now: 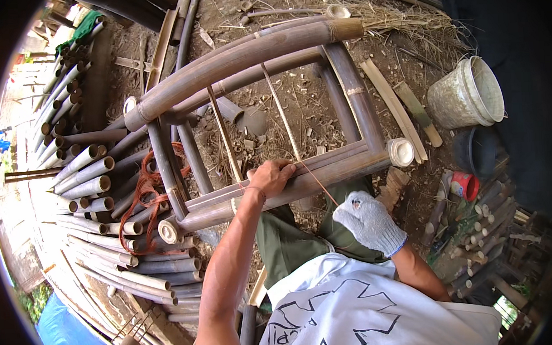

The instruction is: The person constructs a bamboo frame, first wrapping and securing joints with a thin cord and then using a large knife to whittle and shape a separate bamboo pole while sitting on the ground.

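Observation:
A bamboo frame (252, 67) of dark poles lies in front of my lap, with two thin slats (280, 113) running between its rails. My bare left hand (270, 178) is closed over the near bamboo rail (326, 176), its fingers curled on the long strips laid along it. In a grey knitted glove with a hole, my right hand (369, 222) is closed on a thin reddish string (319, 183). The string stretches taut from the rail near the base of the right-hand slat to my glove. Its end inside the glove is hidden.
Stacked bamboo poles (89, 176) crowd the left side, with tangled orange twine (144, 189) beside the frame. To the right stand a dirty white bucket (465, 94), a dark bucket (474, 149) and a red can (464, 186). Split bamboo pieces (394, 110) lie on the shaving-strewn ground.

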The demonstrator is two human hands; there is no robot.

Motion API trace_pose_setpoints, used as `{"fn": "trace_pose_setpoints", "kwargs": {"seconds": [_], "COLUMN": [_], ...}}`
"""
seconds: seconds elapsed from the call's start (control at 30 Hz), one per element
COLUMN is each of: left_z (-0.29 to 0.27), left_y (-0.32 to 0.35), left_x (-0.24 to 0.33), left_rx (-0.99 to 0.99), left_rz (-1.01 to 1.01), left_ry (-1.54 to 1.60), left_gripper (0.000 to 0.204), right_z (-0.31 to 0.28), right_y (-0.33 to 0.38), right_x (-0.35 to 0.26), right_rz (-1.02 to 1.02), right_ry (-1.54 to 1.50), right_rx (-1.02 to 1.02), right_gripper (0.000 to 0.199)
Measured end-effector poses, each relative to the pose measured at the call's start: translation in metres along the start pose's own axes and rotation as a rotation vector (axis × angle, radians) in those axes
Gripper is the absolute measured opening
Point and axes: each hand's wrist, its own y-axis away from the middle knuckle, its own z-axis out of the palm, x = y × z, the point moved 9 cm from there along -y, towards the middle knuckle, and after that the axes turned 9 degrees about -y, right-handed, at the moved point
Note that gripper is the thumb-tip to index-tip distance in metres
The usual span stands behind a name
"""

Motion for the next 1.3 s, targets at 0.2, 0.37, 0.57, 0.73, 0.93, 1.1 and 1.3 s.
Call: {"fn": "trace_pose_setpoints", "kwargs": {"seconds": [0.2,0.37,0.57,0.73,0.93,1.1,1.3], "left_z": [0.006,-0.004,0.000,-0.007,0.000,-0.018,0.033], "left_y": [0.006,0.013,0.010,0.006,0.001,0.012,0.010], "left_x": [-0.009,0.003,0.005,0.005,-0.016,-0.003,0.166], "left_rx": [0.102,0.057,0.075,0.161,0.234,0.532,0.491], "left_rz": [-0.105,-0.114,-0.106,-0.050,0.017,0.123,0.354], "left_ry": [-0.071,-0.121,-0.154,-0.062,0.033,-0.044,-0.621], "left_gripper": [0.044,0.043,0.037,0.037,0.039,0.037,0.103], "right_z": [-0.089,-0.103,0.023,0.045,0.060,0.078,0.149], "right_y": [-0.064,-0.091,-0.036,-0.085,0.026,0.026,0.025], "right_x": [-0.028,0.045,-0.025,-0.074,0.006,0.009,0.050], "right_rz": [-0.053,0.453,0.130,-0.061,0.078,0.032,0.167], "right_ry": [-1.098,-0.243,0.028,-0.080,-0.208,-0.113,-0.254], "right_rx": [0.231,0.170,-0.145,0.279,0.269,0.385,0.700], "right_gripper": [0.018,0.022,0.015,0.009,0.009,0.016,0.021]}}
